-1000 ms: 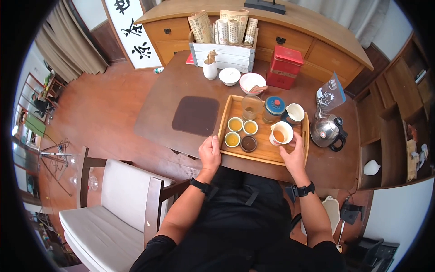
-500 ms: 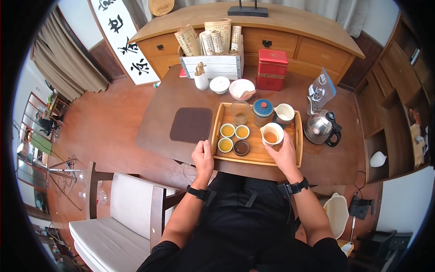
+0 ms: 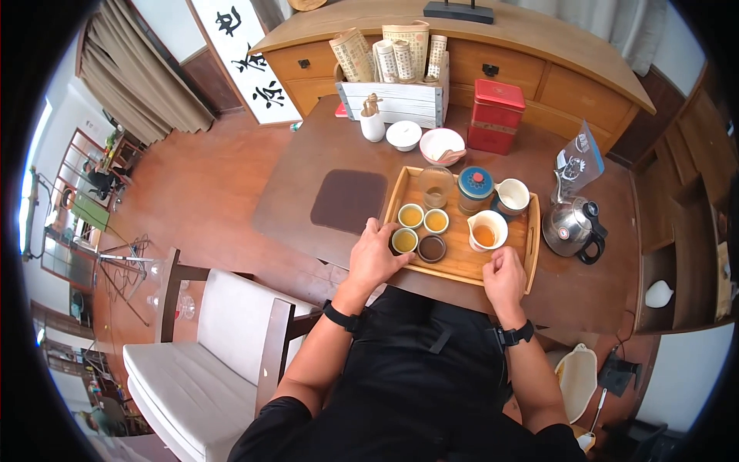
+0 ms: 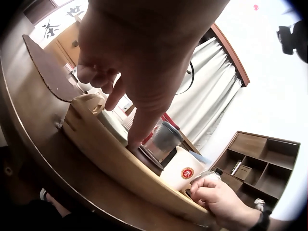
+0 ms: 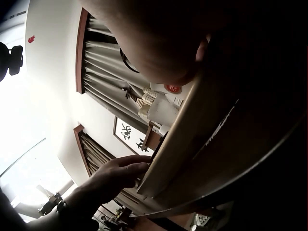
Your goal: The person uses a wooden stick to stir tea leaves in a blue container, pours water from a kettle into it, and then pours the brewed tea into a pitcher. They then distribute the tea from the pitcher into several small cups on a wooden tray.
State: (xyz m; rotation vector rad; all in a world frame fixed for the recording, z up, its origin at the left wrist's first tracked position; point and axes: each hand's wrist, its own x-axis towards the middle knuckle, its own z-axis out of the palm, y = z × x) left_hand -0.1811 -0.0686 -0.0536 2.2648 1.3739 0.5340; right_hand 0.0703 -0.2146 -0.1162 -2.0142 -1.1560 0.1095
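On a wooden tray (image 3: 454, 273), my left hand (image 3: 375, 254) pinches the front-left cup (image 3: 405, 243) of amber tea between thumb and fingers. Two similar cups, one left (image 3: 410, 215) and one right (image 3: 436, 222), stand just behind, and a dark brown cup (image 3: 432, 248) sits beside it. My right hand (image 3: 504, 276), fingers loosely curled and holding nothing, rests by the tray's front rim. Just behind it stands a white pitcher (image 3: 496, 225) with some tea in it. In the left wrist view my left thumb (image 4: 139, 127) reaches down behind the tray wall.
A glass cup (image 3: 436, 185), blue-lidded jar (image 3: 475, 189) and another white pitcher (image 3: 511, 195) fill the tray's back. Right of it is a steel kettle (image 3: 568, 227). Bowls, a red tin (image 3: 496, 115) and a crate of scrolls (image 3: 392, 102) stand farther back. A chair (image 3: 223, 323) is at left.
My left hand has moved from the tray's left edge onto the front-left cup. My right hand has let go of the white pitcher, which now stands on the tray, and drawn back.
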